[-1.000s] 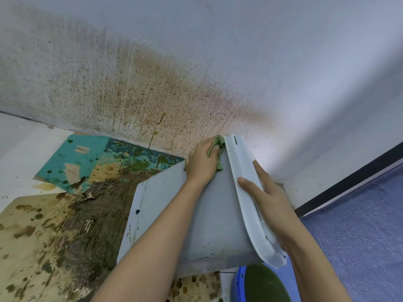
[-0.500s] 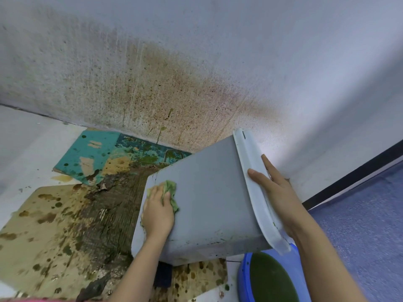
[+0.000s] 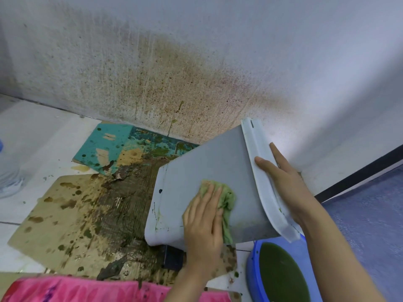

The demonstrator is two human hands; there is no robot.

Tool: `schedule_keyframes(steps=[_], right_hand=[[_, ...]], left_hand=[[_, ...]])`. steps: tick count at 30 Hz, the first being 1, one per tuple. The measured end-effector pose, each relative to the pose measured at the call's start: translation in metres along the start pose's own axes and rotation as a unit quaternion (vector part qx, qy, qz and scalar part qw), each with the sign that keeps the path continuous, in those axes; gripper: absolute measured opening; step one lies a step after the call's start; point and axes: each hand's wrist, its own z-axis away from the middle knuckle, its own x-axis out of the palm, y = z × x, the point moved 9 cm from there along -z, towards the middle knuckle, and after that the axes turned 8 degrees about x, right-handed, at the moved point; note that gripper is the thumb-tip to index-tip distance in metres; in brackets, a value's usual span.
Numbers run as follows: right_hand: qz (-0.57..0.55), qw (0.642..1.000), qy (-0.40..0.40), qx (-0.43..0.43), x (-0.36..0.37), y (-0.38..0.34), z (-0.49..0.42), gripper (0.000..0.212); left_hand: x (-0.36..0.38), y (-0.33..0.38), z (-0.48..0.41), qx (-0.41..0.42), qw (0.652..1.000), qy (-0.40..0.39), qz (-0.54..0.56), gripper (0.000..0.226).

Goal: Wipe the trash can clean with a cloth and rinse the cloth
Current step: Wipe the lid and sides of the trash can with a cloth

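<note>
Green cloth (image 3: 226,198), left hand (image 3: 204,223), cardboard (image 3: 113,147) "12×125ml"

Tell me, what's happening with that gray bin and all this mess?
A person is cleaning a tipped gray trash can. The left hand presses a stained green cloth flat against its side, while the right hand holds the white rim to steady it. Green smears show near the can's bottom edge. A blue basin of murky green water sits beside it, and stained cardboard covers the floor.
</note>
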Motion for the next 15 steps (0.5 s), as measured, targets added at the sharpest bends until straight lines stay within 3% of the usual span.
schedule_keyframes(steps=[3, 6, 8, 11, 15], right_hand=[[0.0, 1.0, -0.006, 0.006, -0.002, 0.003, 0.002, 0.068], [0.005, 1.0, -0.006, -0.001, 0.001, -0.002, 0.003, 0.068], [0.016, 1.0, -0.004, -0.005, 0.006, -0.006, 0.005, 0.073], [0.036, 0.999, 0.012, -0.016, 0.011, -0.01, 0.002, 0.081], [0.046, 0.999, 0.017, -0.021, 0.014, -0.012, -0.002, 0.079]], left_hand=[[-0.021, -0.067, 0.021, -0.139, 0.989, 0.053, -0.017, 0.045], [-0.028, -0.103, 0.01, -0.316, 0.946, 0.064, -0.042, 0.043], [-0.021, -0.089, -0.008, -0.353, 0.934, 0.04, -0.039, 0.042], [-0.004, -0.026, -0.032, -0.272, 0.962, 0.015, -0.011, 0.042], [0.006, 0.051, -0.022, -0.07, 0.997, 0.017, 0.016, 0.046]])
